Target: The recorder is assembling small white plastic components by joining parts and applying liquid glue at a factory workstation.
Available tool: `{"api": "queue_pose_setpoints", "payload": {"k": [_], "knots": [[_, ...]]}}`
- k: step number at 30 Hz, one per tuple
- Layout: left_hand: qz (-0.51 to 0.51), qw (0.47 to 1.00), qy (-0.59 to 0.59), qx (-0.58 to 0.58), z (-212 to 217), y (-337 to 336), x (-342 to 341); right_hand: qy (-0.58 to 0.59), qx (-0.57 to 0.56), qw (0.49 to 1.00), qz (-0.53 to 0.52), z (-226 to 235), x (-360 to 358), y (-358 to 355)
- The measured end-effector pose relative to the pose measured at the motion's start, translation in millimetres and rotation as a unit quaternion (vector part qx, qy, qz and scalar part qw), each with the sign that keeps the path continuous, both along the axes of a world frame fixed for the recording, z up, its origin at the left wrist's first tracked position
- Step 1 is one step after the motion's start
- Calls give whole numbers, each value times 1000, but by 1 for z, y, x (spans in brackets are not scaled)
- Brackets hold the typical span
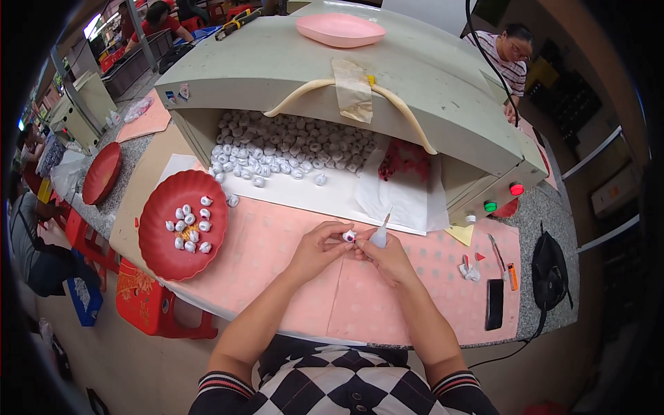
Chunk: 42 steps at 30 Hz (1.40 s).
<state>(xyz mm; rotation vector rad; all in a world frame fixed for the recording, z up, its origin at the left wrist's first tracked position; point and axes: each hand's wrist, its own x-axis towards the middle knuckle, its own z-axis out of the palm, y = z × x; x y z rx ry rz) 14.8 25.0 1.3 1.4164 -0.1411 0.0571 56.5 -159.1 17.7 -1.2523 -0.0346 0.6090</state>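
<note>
Pink tabletop (pixel 277 242): both hands together, L hand (pixel 319 247) pinching small wrapped piece (pixel 349 236), R hand (pixel 387 257) gripping white tool (pixel 380 235).

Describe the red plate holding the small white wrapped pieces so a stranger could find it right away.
Start at the big grey-green machine across the table. On the pink cloth at its front left lies a scalloped red plate. Unlike the other red plate farther left, it holds a cluster of white wrapped pieces.

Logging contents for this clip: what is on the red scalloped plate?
About ten small white wrapped pieces lie clustered on the red scalloped plate, left of the hands. Anything beneath the pieces is covered.
</note>
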Motion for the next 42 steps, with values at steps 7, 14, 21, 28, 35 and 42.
{"api": "queue_pose_setpoints", "payload": {"k": [7, 14, 21, 28, 35, 42], "knots": [[-38, 987, 94, -124, 3, -2, -2, -109, -1, 994, -9, 4, -8, 9], [-53, 988, 78, -119, 0, -1, -3, -151, -59, 987, 13, 11, -9, 6], [-59, 987, 70, -129, 4, 0, -6, -145, -57, 988, 1, 14, -14, 8], [-76, 973, 90, -199, 7, -1, -8, -143, -42, 989, -10, 13, -18, 10], [-86, 970, 59, -220, 5, -1, -8, -184, -24, 982, -33, 15, -22, 13], [-94, 971, 43, -217, 3, -2, -9, -301, -72, 950, -50, 13, -21, 12]]}}
